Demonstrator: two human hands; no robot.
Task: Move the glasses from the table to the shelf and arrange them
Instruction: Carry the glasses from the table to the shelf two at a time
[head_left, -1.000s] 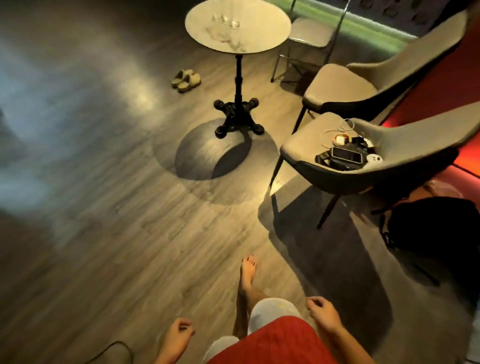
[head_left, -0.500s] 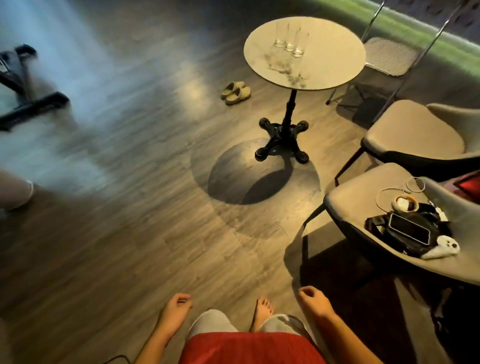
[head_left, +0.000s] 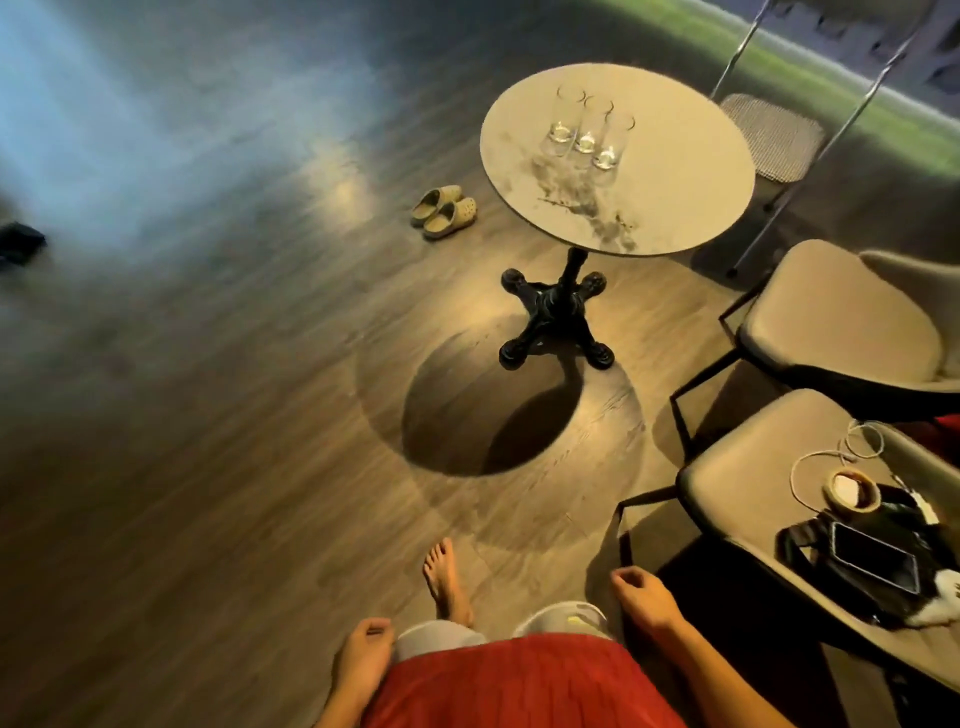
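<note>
Three clear tall glasses (head_left: 587, 131) stand in a tight row on the round pale table (head_left: 670, 171), which rests on a black pedestal foot (head_left: 553, 319). The table is ahead of me, well out of arm's reach. My left hand (head_left: 363, 662) hangs at my side, low in the frame, fingers loosely curled and holding nothing. My right hand (head_left: 644, 597) hangs likewise on the other side, loosely curled and empty. No shelf is in view.
A pair of beige clogs (head_left: 444, 210) lies on the wooden floor left of the table. Two padded chairs (head_left: 836, 332) stand at right; the nearer chair (head_left: 737, 483) holds a phone (head_left: 875, 556), cables and small devices. A metal folding chair (head_left: 771, 137) stands behind the table.
The table and glasses have grown nearer and lower in the view as I walk toward them. Both hands stay hanging and empty.
</note>
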